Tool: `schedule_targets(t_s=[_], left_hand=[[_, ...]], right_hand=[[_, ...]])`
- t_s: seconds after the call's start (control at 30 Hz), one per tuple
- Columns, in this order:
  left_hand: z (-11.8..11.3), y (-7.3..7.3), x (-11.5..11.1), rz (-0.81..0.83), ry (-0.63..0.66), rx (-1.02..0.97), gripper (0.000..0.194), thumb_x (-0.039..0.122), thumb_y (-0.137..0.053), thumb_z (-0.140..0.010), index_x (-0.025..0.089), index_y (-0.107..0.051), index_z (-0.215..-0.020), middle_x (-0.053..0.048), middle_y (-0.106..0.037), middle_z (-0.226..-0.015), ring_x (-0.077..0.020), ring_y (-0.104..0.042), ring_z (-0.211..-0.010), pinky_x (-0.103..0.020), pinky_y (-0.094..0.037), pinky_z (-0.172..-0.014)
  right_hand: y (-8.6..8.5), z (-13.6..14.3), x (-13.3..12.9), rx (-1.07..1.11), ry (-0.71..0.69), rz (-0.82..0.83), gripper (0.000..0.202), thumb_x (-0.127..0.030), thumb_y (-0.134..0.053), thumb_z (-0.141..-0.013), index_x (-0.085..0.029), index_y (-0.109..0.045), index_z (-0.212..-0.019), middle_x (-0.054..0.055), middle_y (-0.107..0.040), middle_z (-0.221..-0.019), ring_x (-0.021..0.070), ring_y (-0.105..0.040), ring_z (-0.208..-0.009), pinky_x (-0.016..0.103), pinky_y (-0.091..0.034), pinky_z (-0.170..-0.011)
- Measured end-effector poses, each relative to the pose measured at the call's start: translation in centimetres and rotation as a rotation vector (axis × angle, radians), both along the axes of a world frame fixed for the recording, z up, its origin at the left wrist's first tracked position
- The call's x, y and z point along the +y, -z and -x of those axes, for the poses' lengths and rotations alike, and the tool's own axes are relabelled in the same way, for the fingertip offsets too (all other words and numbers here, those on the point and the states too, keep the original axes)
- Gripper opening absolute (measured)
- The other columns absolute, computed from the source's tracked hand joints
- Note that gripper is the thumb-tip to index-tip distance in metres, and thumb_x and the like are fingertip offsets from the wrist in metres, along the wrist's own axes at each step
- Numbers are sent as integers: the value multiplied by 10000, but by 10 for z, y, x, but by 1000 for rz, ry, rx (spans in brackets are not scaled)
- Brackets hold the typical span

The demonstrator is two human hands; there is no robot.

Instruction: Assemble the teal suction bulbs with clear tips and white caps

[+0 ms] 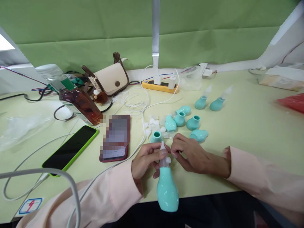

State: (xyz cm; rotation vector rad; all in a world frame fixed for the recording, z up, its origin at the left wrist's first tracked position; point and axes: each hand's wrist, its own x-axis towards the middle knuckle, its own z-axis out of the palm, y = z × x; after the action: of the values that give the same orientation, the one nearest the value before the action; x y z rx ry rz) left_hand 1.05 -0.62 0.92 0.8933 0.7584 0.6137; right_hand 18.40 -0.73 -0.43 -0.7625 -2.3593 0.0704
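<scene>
1. teal squeeze bulb (167, 193) in front of the person, round end towards the body, at the near edge of the table (247, 142); its clear nozzle (164, 162) points away.
2. the left hand (148, 158) has its fingers clamped on that nozzle, thumb lying across it.
3. the right hand (193, 155) is just beside the nozzle, fingers curled in, thumb near the forefinger; from where i stand, i can't tell whether anything is pinched there.
4. just beyond the left hand stands an open-mouthed bulb (156, 136). past the hands i count five loose bulbs (180, 119), some mouth up, others lying down, with small white pieces (154, 123) beside them.
5. farther back, two finished-looking bulbs (216, 104) wear clear tips.
6. over to the left are a green-cased phone (70, 148), a red-cased phone (116, 136) and a bottle (80, 101); behind them sit a cream handbag (110, 79) and a yellow power strip (147, 85).
</scene>
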Motion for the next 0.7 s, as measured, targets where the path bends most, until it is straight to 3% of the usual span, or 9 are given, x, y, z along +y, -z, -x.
schedule_targets(t_s=[0.13,0.27,0.4,0.7], left_hand=[[0,1,0,-33,-12,-27,139,255,-568,-714,121,-587,-747,8,-484,-543,-57,-405,-390,-168,-299,-343],[0,2,0,-33,-33,-46,154,245,-568,-703,107,-589,-768,-7,-481,-570,-75,-432,-453,-188,-316,-403],[0,2,1,-18,-13,-35,188,258,-573,-692,106,-599,-798,-5,-473,-552,-73,-412,-440,-187,-285,-393],[1,6,5,7,23,27,177,275,-579,-687,111,-583,-751,41,-411,-452,-27,-284,-305,-154,-179,-273]], right_hand=[[-7,-1,1,91,-138,127,54,-167,-405,-801,-168,-447,-767,-1,-464,-642,113,-404,-636,241,-369,-536],[-10,1,4,226,-253,35,126,-175,-517,-758,-180,-510,-884,16,-533,-743,108,-473,-703,268,-423,-610],[-5,1,6,279,-239,-44,97,-148,-542,-750,-212,-553,-822,1,-552,-727,93,-478,-693,236,-428,-575],[-11,-5,6,70,-296,-82,126,-98,-531,-753,-159,-535,-863,17,-584,-731,100,-465,-711,218,-443,-576]])
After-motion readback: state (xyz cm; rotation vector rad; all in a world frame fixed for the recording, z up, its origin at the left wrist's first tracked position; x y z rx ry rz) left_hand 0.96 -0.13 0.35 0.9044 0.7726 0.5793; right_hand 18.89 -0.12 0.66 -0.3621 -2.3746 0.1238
